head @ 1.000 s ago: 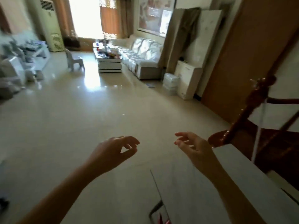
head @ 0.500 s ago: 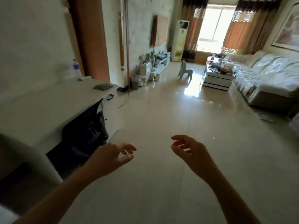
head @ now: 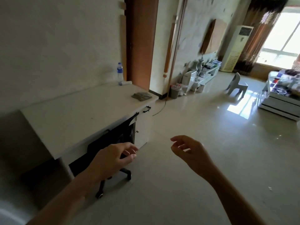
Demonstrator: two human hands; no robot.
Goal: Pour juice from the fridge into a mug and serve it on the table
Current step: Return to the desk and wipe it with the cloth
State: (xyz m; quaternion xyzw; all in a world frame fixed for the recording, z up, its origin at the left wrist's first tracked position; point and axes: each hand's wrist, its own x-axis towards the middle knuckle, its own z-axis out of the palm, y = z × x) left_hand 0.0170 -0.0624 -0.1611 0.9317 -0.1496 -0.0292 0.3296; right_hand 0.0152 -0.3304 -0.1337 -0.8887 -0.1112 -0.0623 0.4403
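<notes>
No fridge, juice or mug shows in the head view. My left hand is held out low in front of me, fingers loosely curled and apart, holding nothing. My right hand hangs beside it over the tiled floor, also empty with fingers apart. A white desk stands to the left against the wall, just beyond my left hand.
A black wheeled chair is tucked under the desk. A water bottle and a folded cloth lie on the desk. A wooden door, small white chair, coffee table and air conditioner lie farther off.
The view has swung left: the sofa and wooden railing have left the frame, and the white desk with the chair has come in closer. Both hands stay empty and held out.
</notes>
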